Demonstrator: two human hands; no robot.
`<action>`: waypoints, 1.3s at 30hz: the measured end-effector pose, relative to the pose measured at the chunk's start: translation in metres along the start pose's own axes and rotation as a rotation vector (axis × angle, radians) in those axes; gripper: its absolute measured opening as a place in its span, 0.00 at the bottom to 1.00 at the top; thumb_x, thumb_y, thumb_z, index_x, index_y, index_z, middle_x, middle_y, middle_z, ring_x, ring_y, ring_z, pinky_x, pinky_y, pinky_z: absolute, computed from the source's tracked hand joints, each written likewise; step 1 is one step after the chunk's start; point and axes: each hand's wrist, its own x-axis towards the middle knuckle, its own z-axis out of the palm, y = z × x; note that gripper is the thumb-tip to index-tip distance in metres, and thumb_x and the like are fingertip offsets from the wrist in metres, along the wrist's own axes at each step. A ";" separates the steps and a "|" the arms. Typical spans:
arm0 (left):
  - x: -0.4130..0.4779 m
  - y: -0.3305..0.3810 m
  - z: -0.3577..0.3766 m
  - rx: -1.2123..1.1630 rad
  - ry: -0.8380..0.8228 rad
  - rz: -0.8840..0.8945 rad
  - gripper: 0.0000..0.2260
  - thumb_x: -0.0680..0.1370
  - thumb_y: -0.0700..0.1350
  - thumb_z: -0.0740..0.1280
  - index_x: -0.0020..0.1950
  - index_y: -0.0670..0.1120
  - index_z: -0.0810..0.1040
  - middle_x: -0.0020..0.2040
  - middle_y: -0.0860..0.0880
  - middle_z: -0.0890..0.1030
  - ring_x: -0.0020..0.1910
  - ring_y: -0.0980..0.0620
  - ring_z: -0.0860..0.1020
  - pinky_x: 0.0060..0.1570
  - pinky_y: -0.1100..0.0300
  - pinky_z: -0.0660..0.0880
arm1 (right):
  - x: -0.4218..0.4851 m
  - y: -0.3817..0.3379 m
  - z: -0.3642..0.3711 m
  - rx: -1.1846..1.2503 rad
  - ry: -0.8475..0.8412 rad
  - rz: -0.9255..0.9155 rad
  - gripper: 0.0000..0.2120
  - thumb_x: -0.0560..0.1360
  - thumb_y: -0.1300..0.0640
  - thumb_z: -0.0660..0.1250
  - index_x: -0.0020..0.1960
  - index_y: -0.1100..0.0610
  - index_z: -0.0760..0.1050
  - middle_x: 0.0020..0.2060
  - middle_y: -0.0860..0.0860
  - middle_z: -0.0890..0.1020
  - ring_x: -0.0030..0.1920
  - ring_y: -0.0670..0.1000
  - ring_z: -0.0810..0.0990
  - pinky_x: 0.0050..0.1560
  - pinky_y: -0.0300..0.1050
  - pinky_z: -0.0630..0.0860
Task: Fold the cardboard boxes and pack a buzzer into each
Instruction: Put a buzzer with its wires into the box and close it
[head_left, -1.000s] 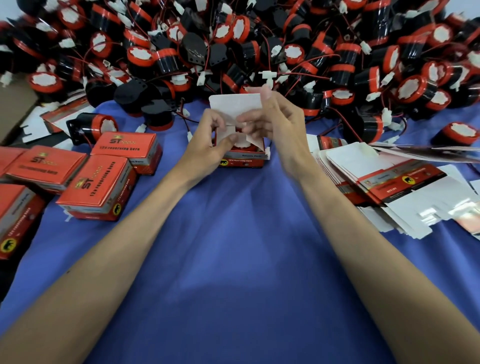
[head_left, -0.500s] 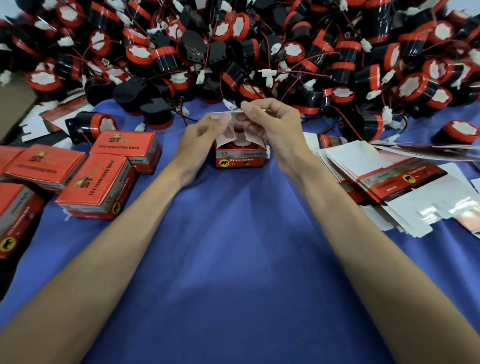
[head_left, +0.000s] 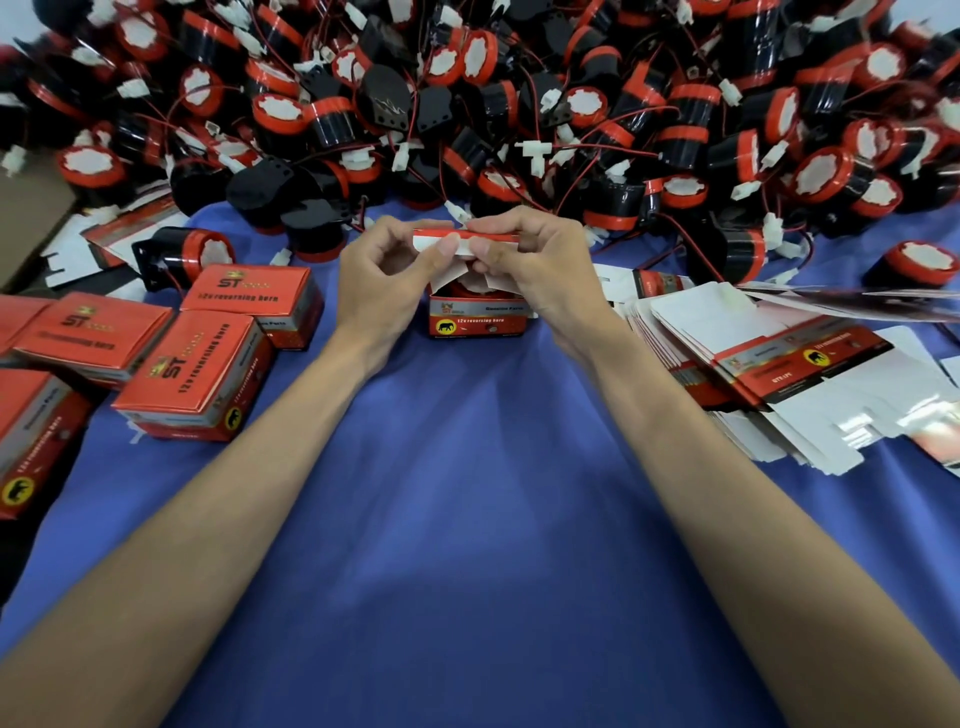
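Note:
A small red cardboard box (head_left: 478, 321) stands on the blue cloth at centre, with a buzzer partly visible inside under white side flaps. Its lid flap (head_left: 441, 240) is bent forward over the opening. My left hand (head_left: 384, 280) pinches the lid's left part between thumb and fingers. My right hand (head_left: 540, 270) pinches its right part. A huge heap of black and red buzzers (head_left: 519, 104) with wires and white plugs fills the back. A stack of flat unfolded boxes (head_left: 769, 374) lies to the right.
Several closed red boxes (head_left: 202, 374) lie at the left on the blue cloth (head_left: 467, 519). One loose buzzer (head_left: 182, 257) rests behind them. A brown carton edge (head_left: 26, 218) shows at far left. Another lone buzzer (head_left: 917, 262) sits at far right.
The white lid flap, upright a second ago, has been folded forward and down over the box. Both hands rose slightly and now pinch its front edge.

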 end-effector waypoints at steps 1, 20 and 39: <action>-0.001 0.001 0.000 -0.032 0.021 0.005 0.09 0.76 0.37 0.71 0.49 0.42 0.70 0.52 0.42 0.82 0.52 0.47 0.82 0.50 0.56 0.78 | 0.000 0.001 0.000 -0.004 0.001 -0.011 0.04 0.74 0.68 0.69 0.46 0.61 0.80 0.34 0.54 0.82 0.34 0.45 0.80 0.38 0.39 0.80; 0.001 -0.003 -0.001 0.155 -0.029 0.129 0.07 0.75 0.38 0.71 0.52 0.46 0.80 0.45 0.50 0.80 0.48 0.58 0.79 0.50 0.65 0.74 | -0.015 0.021 0.008 -0.416 0.212 -0.262 0.10 0.78 0.63 0.65 0.58 0.60 0.80 0.43 0.47 0.82 0.44 0.38 0.78 0.48 0.29 0.72; 0.000 -0.001 -0.011 0.482 -0.298 0.391 0.14 0.78 0.40 0.68 0.62 0.38 0.78 0.60 0.46 0.79 0.63 0.49 0.77 0.63 0.52 0.74 | -0.016 0.025 -0.011 -0.476 0.180 -0.296 0.13 0.72 0.61 0.73 0.56 0.58 0.82 0.44 0.52 0.73 0.45 0.48 0.75 0.46 0.39 0.73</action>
